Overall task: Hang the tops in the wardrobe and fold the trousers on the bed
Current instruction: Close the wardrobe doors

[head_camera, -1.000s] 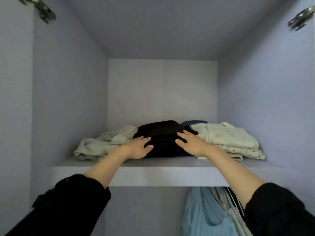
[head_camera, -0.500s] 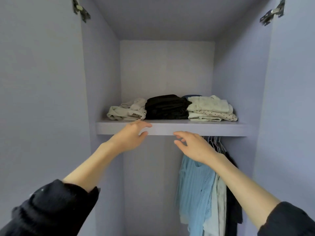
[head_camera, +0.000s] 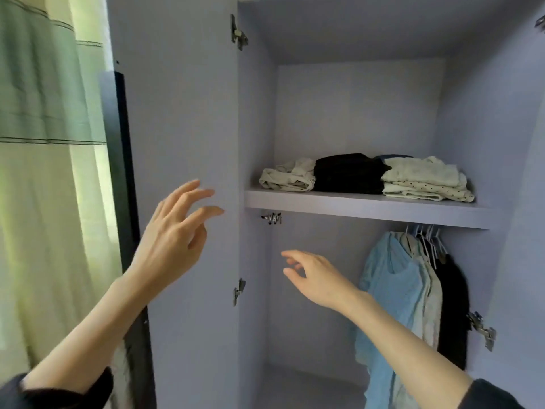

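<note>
Stood open, wardrobe, both doors swung wide, left door nearest. Beyond it, pale green curtain. Inside, one shelf across the upper part, carrying three folded piles side by side: cream pile at left, black pile touching it in the middle, cream and dotted pile at right. Under the shelf, at the right end, tops on hangers: light blue top in front, pale top behind, black top last. No bed in view.

Held nothing, either hand. Left hand raised before the left door, fingers spread and loosely bent, apart from the panel as far as could be told. Right hand lower, in the wardrobe opening, fingers relaxed and pointing left, touching nothing.

Looked close to finished: tops hung, folded clothes stowed. Probably only closing left. To do that well: take each door by its free edge, swing slowly, keep the hanging tops inside the frame, mind fingers near the hinges.
</note>
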Tool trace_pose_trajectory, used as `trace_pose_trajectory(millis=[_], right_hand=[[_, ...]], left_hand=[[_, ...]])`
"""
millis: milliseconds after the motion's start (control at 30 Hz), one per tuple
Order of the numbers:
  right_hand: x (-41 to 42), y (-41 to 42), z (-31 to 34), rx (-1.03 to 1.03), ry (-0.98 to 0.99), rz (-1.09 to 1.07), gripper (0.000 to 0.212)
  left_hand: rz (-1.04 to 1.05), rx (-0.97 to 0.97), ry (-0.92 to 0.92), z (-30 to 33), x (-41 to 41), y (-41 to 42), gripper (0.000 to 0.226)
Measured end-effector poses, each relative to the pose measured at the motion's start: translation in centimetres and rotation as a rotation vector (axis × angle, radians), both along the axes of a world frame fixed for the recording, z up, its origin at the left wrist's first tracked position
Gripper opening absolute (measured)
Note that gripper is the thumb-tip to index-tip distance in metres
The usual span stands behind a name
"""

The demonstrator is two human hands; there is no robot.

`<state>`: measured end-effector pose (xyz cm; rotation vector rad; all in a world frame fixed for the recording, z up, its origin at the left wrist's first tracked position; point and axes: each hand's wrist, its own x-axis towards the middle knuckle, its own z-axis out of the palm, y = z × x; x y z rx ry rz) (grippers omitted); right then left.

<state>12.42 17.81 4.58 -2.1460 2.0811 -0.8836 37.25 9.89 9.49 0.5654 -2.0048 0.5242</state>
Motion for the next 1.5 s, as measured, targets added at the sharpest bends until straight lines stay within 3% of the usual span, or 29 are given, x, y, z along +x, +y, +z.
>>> trace_pose_trajectory(millis=[100,233,367,467,567,833,1033,1133,1267,1500], right_hand=[[5.1,-2.3,-0.1,0.007,-0.011,0.085,0.044],[13.4,-6.5,0.2,-0.062,-0.032,0.153,0.048],[18.6,-8.8,0.0,-0.070,-0.288,0.180,0.055],[19.9,-9.1,0.2,-0.074,-0.441,0.197,0.054],[19.3,-7.9,0.9,-0.115,-0.483,0.199,0.051],[12.8,-2.8,2.0,-0.287,-0.498,0.068,0.021],[4.6,0.2,1.1,-0.461,-0.426,-0.183,0.025],[0.8,0.1,0.4,-0.514,-0.384,-0.300,0.043],[-5.0,-1.3,-0.7,-0.331,-0.368,-0.311,0.068],[-14.2,-5.5,-0.3,-0.274,-0.352,-0.350,0.061]], left_hand=[[0.126,0.030,0.137,1.0,4.6,-1.5,0.039],[0.201,0.297,0.243,0.5,9.0,-4.3,0.061],[0.008,0.555,0.217,-0.1,10.6,-6.7,0.053],[-0.100,0.500,0.236,-0.1,10.7,-7.1,0.038],[-0.195,0.463,0.237,-0.4,10.0,-6.8,0.038],[-0.468,0.370,0.056,-0.5,2.8,-4.1,0.059],[-0.650,0.330,-0.093,-0.6,-7.7,-2.8,0.051],[-0.573,0.299,-0.207,-1.2,-12.8,-3.8,0.054],[-0.334,0.226,-0.375,-1.7,-19.6,-6.2,0.072],[-0.128,0.208,-0.420,-2.8,-28.0,-9.8,0.086]])
